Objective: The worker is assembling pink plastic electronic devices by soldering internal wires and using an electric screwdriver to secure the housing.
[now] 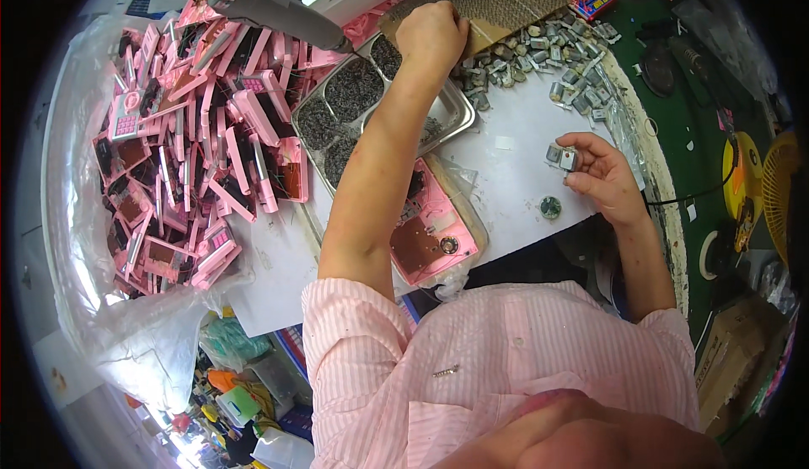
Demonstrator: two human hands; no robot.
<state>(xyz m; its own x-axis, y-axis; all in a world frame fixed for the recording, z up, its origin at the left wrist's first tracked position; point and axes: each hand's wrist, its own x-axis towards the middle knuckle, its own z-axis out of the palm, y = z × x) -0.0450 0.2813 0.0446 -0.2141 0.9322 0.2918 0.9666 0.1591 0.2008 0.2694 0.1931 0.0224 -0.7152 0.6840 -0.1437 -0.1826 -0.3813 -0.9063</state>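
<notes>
My right hand [605, 174], at the right of the table, pinches two small silver motors [562, 157] between thumb and fingers. My left arm stretches far forward, and my left hand [431, 35] is closed at the edge of a brown corrugated cardboard piece [518, 5]. Its fingertips are hidden, so what they hold cannot be made out. Below my left forearm lies an open pink plastic casing [425, 246] with a round metal part in it. A metal tray [459, 107] with compartments full of small dark screws sits partly under that forearm. Loose motors [581, 81] are heaped beside the cardboard.
A large heap of pink casings [244, 115] covers the left side, edged by clear plastic sheeting [72, 149]. A grey electric screwdriver [278, 18] hangs over the tray. One small round green part [549, 208] lies near my right hand. A yellow fan [775, 191] stands at the right.
</notes>
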